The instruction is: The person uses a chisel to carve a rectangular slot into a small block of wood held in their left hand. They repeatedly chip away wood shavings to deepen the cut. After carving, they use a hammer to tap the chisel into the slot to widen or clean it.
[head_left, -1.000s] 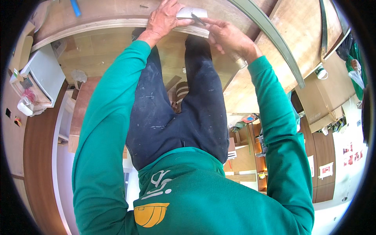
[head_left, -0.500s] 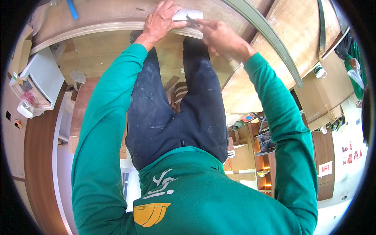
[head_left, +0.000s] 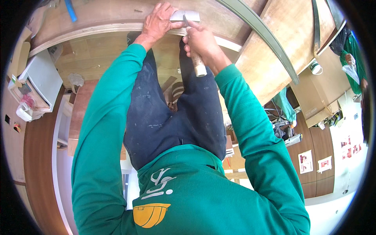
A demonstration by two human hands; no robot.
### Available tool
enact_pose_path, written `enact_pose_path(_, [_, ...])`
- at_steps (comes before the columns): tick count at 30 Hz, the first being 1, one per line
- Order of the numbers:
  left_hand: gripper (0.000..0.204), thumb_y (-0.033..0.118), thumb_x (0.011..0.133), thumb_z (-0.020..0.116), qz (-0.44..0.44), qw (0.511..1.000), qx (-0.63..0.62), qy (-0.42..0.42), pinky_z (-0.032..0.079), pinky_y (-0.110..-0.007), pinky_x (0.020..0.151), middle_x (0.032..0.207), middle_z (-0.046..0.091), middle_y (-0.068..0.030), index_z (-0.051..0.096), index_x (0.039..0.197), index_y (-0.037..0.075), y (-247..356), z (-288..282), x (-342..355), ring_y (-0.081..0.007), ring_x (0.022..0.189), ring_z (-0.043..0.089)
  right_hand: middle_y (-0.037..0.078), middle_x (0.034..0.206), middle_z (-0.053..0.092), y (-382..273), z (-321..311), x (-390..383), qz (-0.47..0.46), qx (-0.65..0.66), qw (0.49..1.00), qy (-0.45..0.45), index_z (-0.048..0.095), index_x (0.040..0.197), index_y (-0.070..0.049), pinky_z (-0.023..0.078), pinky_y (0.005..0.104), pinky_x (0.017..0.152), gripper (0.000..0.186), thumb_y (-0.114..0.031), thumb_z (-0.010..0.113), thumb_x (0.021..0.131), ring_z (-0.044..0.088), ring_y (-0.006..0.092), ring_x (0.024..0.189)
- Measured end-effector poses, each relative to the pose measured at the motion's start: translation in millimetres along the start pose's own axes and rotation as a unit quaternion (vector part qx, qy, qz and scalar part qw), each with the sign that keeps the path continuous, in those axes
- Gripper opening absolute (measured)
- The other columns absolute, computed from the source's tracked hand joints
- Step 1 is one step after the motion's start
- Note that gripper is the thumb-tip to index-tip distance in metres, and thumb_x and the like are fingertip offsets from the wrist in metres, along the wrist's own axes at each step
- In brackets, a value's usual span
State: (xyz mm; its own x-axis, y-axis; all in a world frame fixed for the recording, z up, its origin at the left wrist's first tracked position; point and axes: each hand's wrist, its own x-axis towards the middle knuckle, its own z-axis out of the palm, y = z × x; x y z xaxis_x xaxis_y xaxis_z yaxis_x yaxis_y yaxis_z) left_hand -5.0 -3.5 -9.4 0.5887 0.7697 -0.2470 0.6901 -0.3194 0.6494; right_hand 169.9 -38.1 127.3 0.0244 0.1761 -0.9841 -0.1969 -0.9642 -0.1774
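My left hand [head_left: 156,23] is at the near edge of a wooden board [head_left: 113,17]. Its thumb and fingers hold the left end of a small pale rectangular piece [head_left: 192,16] against the board. In my right hand [head_left: 203,41] is a wooden-handled tool [head_left: 199,69] with a narrow dark metal blade. The handle points back toward me, and the blade tip meets the middle of the pale piece. My right fingers hide where blade and handle join.
A long curved grey strip [head_left: 266,35] crosses the wooden panels at upper right. A blue strip [head_left: 70,9] lies at far left. A white cabinet [head_left: 44,78] stands to the left, and a white tub [head_left: 315,67] rests at right beside a brown cardboard sheet [head_left: 319,92].
My right hand has moved left and turned, so the tool's handle now points toward me instead of out to the right. My left hand stays on the pale piece.
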Motion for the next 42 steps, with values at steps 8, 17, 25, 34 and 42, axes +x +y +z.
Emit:
enact_pose_path(8, [0.061,0.057,0.084,0.084,-0.002,1.0,0.006,0.013,0.059,-0.051,0.092,0.113,0.064,-0.0092,0.074,0.125,0.012,10,-8,1,-0.0354,0.112,0.064,0.0,0.08,0.058,-22,-63,3,-0.029,-0.183,0.974,-0.13,0.048,0.167,-0.01,0.05,0.0273,0.055,0.054,-0.024,0.049,0.115,0.056,0.01,0.06])
enact_pose_path(17, [0.056,0.043,0.075,0.094,0.019,0.999,-0.041,0.025,0.054,-0.051,0.097,0.114,0.06,-0.0139,0.072,0.114,0.009,7,-12,5,-0.0397,0.114,0.061,-0.001,0.078,0.058,-44,-84,23,-0.04,-0.282,0.938,-0.2,0.05,0.166,-0.009,0.049,0.027,0.048,0.054,-0.026,0.051,0.115,0.055,0.009,0.055])
enact_pose_path(25, [0.061,0.056,0.084,0.085,0.006,1.0,0.003,0.003,0.059,-0.051,0.092,0.113,0.064,-0.0093,0.074,0.124,0.011,3,-7,0,-0.0353,0.111,0.064,0.001,0.077,0.059,-28,-52,10,-0.016,-0.207,0.971,-0.119,0.05,0.164,-0.008,0.05,0.0297,0.047,0.05,-0.022,0.051,0.116,0.056,0.0111,0.054])
enact_pose_path(34, [0.062,0.056,0.085,0.085,0.0,1.0,0.026,0.003,0.059,-0.051,0.093,0.114,0.064,-0.0107,0.074,0.124,0.01,1,0,1,-0.0368,0.112,0.064,0.002,0.077,0.061,6,-11,4,-0.004,-0.002,0.999,-0.044,0.053,0.159,-0.009,0.055,0.032,0.048,0.045,-0.018,0.047,0.115,0.058,0.0118,0.055])
enact_pose_path(42, [0.062,0.057,0.085,0.085,0.009,1.0,0.016,0.008,0.058,-0.05,0.094,0.114,0.064,-0.0107,0.075,0.124,0.01,4,-1,2,-0.0369,0.112,0.065,0.003,0.082,0.063,12,-28,14,-0.003,0.065,0.995,-0.08,0.049,0.159,-0.006,0.056,0.0311,0.049,0.045,-0.017,0.047,0.115,0.059,0.0123,0.057])
